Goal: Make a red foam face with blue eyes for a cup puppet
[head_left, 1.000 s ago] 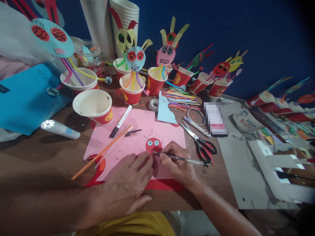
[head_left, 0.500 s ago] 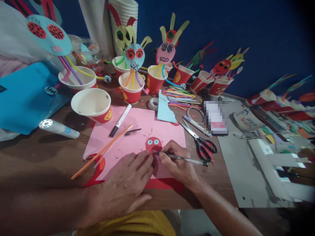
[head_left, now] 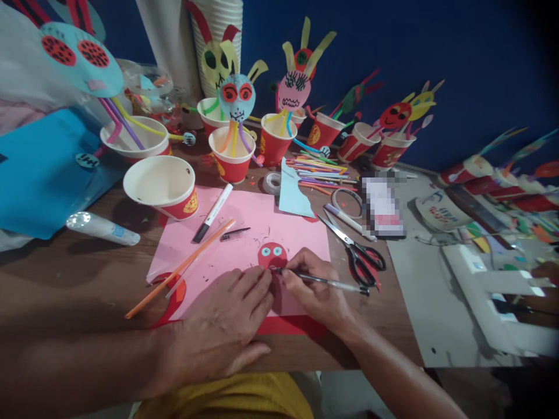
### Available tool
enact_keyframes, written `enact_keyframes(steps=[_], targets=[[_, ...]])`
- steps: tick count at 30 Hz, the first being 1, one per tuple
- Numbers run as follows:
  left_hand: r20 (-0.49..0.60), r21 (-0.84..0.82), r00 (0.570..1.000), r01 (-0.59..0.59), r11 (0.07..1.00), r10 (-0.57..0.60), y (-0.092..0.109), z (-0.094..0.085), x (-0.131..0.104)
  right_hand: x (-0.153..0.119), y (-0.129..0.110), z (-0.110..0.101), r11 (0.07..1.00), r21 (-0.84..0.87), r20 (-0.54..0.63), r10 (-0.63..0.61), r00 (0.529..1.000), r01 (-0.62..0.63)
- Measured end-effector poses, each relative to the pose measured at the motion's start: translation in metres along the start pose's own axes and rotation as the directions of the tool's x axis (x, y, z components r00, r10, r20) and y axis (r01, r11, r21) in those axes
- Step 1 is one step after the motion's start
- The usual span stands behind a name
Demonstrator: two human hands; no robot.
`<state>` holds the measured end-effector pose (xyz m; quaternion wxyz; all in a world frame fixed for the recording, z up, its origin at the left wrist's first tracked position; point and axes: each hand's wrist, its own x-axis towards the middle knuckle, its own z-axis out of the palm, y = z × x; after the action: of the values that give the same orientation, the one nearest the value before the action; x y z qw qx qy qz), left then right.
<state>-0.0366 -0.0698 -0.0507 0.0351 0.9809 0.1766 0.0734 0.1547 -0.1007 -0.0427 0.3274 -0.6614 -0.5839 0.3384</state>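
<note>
My right hand (head_left: 312,285) is closed round a black gel pen (head_left: 325,280), its tip on a red paper circle (head_left: 271,254). Two pale blue eyes are on the upper half of this circle. My left hand (head_left: 233,320) lies flat with fingers outstretched, its fingertips at the circle's lower left edge. Under both hands is a pink paper sheet (head_left: 253,212), with red paper (head_left: 279,325) showing below it. On the pink sheet lie a black pen cap (head_left: 236,233), a white marker (head_left: 213,213) with a black cap, and an orange straw (head_left: 179,269).
Black-handled scissors (head_left: 356,250), a purple-capped marker (head_left: 350,223) and a phone (head_left: 384,206) lie at the right. A paper cup (head_left: 161,187) stands behind the sheet. Several decorated cups (head_left: 231,157) and a pile of straws (head_left: 325,171) are farther back. A clear-capped tube (head_left: 102,228) lies left.
The view has shifted very slightly. Both hands hold nearly the same positions, with the pen tip still on the red circle.
</note>
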Motion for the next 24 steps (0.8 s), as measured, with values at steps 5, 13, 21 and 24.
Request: enact_keyframes(steps=[5,13,21,24], targets=[[0.028,-0.005,1.000,0.003,1.000,-0.003,0.0001,-0.0021,0.0018,-0.0011,0.0010,-0.0007,1.000,-0.002,0.008,-0.012,1.000,0.012],[0.029,-0.014,1.000,-0.008,1.000,0.008,-0.0004,-0.0008,0.0006,-0.0010,0.0043,-0.0016,1.000,-0.009,0.001,-0.024,1.000,0.024],[0.031,-0.016,0.999,-0.019,1.000,0.019,-0.0006,-0.0003,-0.0007,-0.0018,0.0033,-0.0017,1.000,-0.021,-0.005,-0.016,1.000,0.015],[0.032,-0.019,0.999,-0.015,1.000,0.016,-0.0005,0.0001,-0.0005,-0.0015,0.0032,-0.0016,0.999,-0.032,-0.009,-0.026,1.000,0.025]])
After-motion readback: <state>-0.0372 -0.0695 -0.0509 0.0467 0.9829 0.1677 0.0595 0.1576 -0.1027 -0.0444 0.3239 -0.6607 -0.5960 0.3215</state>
